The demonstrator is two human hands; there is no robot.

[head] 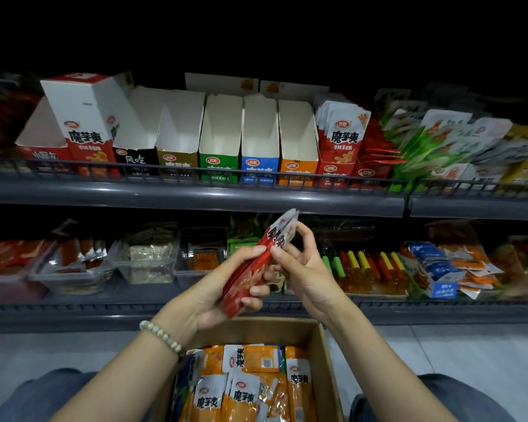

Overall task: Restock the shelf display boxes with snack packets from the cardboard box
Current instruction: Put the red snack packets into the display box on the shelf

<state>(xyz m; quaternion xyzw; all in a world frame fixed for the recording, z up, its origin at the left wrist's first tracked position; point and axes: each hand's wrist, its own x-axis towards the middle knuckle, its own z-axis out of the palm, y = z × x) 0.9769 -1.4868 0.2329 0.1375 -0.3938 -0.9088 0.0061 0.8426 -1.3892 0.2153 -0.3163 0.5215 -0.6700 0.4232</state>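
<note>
Head view: both hands on one stack of red snack packets (pixel 248 274), held tilted above the cardboard box (pixel 326 360), in front of the lower shelf (pixel 73 310). Left hand (pixel 223 289) wraps the stack's lower half, fingers curled round it. Right hand (pixel 307 269) pinches the upper half between thumb and fingers. The cardboard box sits between the person's legs and holds orange packets (pixel 250 391). On the upper shelf (pixel 165 193) the green display box (pixel 220 161), blue display box (pixel 259 167) and orange display box (pixel 297 170) stand empty side by side. The red display box (pixel 333 170) just right of them holds upright packets. Bead bracelet (pixel 162 335) on left wrist.
</note>
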